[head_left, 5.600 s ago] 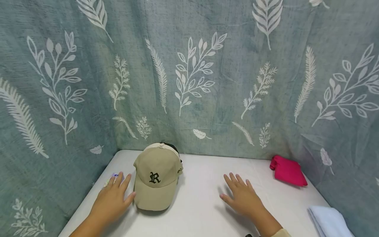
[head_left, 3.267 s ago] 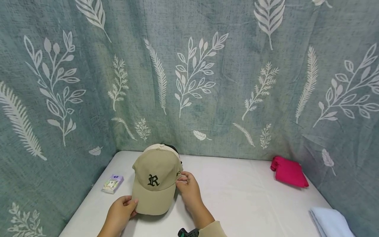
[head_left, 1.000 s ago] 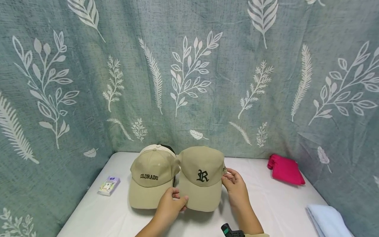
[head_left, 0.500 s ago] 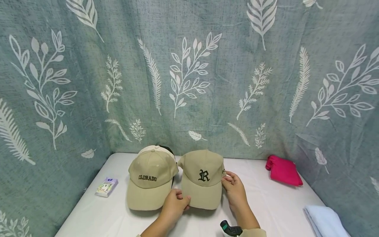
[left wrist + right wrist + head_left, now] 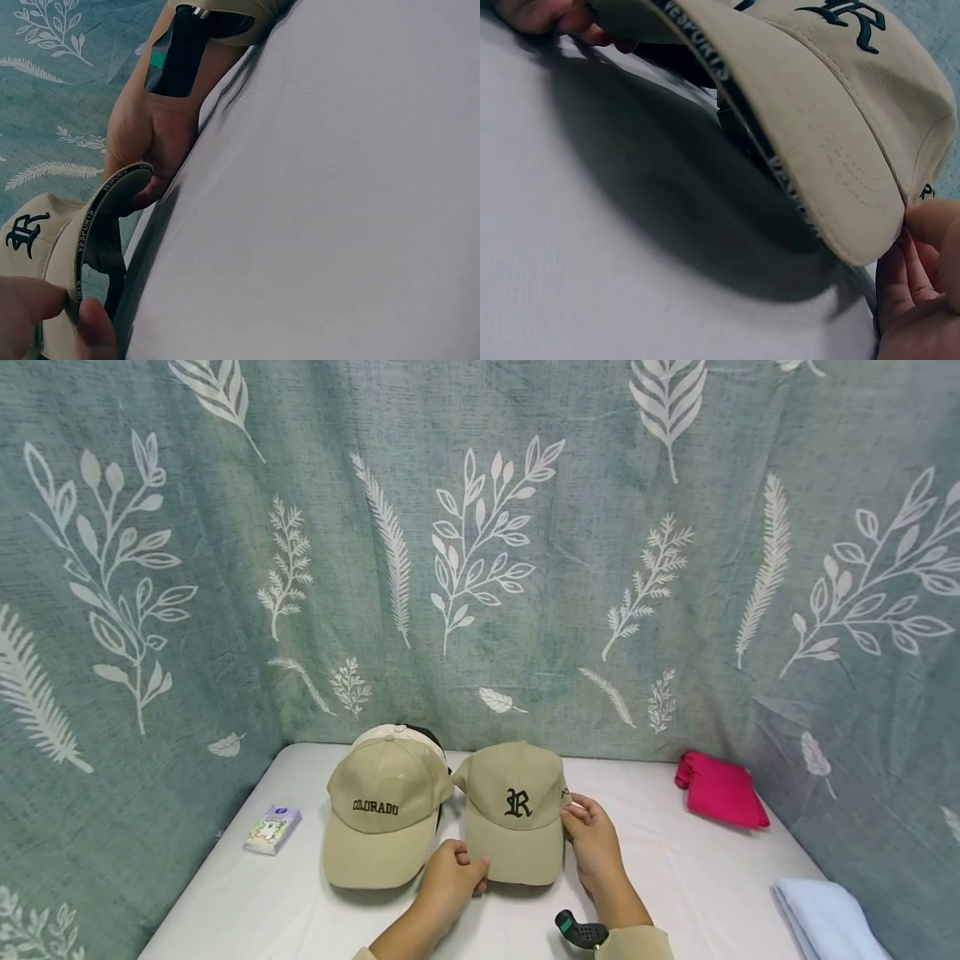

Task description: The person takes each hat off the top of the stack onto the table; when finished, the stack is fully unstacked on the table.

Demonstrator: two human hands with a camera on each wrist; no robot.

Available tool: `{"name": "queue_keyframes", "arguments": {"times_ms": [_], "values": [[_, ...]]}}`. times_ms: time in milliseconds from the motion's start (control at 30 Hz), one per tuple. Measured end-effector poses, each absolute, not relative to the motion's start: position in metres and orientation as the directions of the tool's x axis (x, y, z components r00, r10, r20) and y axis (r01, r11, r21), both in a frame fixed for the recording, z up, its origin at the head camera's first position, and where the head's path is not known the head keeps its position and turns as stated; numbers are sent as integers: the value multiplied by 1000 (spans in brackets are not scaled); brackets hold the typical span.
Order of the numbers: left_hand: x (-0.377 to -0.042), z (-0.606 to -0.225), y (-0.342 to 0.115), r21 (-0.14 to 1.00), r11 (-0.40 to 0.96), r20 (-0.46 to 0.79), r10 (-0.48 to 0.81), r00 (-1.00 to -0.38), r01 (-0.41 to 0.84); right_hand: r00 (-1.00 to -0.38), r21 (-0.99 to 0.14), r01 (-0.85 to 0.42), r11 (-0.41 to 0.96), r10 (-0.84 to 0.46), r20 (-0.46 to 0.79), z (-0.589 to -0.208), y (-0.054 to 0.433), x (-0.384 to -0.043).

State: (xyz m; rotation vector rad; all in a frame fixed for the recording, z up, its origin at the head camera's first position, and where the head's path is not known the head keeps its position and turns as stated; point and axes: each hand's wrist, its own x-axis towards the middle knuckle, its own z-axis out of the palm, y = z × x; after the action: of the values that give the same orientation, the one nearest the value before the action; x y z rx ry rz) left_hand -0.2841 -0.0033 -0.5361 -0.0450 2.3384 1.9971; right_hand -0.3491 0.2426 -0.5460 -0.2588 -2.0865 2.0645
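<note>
From where I stood, the left hand (image 5: 450, 878) had its grip nearly closed, pinching the near left corner of the khaki R-lettered baseball cap's (image 5: 513, 814) brim, thumb on top and fingers beneath. The right hand (image 5: 594, 839) pinched the opposite side where brim met crown, its thumb and fingertips close together on the edge. The cap sat between them, crown toward the curtain (image 5: 480, 677), the brim's front edge raised over the white-covered bench (image 5: 697, 893) and shading it, just right of the khaki COLORADO cap (image 5: 386, 810). The left forearm slanted in rightward; the right one, beige-sleeved, leaned leftward, a black device (image 5: 581, 931) at its wrist.
</note>
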Motion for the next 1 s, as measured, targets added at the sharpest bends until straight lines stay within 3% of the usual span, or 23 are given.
{"name": "queue_keyframes", "arguments": {"times_ms": [200, 500, 833, 1000], "values": [[-285, -539, -4, 983, 171, -64, 12, -998, -61, -982, -987, 5, 160, 188, 25, -545, 239, -351], [-286, -535, -6, 974, 223, -25, -9, -1000, -26, -980, -933, 23, 359, 191, 50, -540, 234, -348], [-283, -536, -5, 931, 364, 23, -64, -998, -2, -974, -894, 49, 445, 218, 55, -543, 228, -344], [-279, -538, -5, 928, 373, 32, -69, -997, 5, -970, -868, 59, 494, 233, 67, -546, 229, -342]]}}
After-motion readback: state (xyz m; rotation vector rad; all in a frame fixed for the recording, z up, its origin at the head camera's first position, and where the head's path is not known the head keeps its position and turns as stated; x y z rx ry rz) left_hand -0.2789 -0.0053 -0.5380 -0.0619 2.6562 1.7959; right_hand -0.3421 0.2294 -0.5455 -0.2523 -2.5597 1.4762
